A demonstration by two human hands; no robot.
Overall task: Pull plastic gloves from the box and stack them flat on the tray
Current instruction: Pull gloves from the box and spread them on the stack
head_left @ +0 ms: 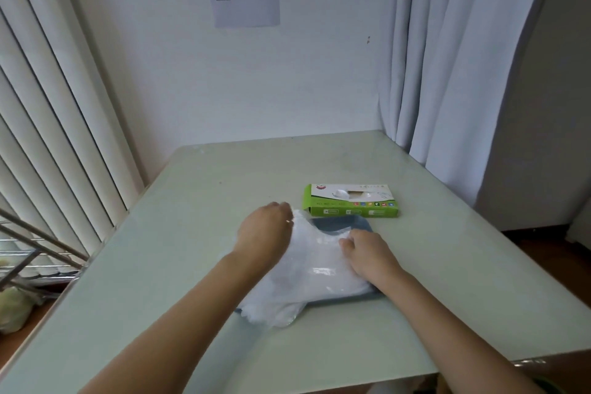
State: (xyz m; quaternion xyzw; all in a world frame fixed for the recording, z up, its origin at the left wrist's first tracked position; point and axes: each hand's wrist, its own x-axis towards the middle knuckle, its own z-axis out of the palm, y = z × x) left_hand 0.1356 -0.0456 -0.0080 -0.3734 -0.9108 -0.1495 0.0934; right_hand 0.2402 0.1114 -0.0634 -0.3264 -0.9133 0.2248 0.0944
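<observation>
**Both hands on the glove stack; box lies beyond, right hand nearer**

- Gloves [313,272]: a crumpled clear-film heap on the blue-grey tray [347,221]. Long axis runs from the far edge, by the box, back toward the person. The near-left end spills over the tray's corner onto the tabletop [192,201].
- Left hand [265,230]: at the heap's far-left corner, fingers [284,208] curled down and, as far as can be seen, pinching the film's edge.
- Right hand [367,253]: on the heap's right side, fingers [347,243] curled in and bunching the film under them.
- Box [351,201]: green, lying flat just beyond the tray's far rim, long axis left to right, slot on top with a bit of white film showing.
- Judgement: the top glove is being spread, not yet flat. The next pull means reaching forward and slightly right, and the right hand sits closer to the slot. The overhanging end needs drawing onto the tray
</observation>
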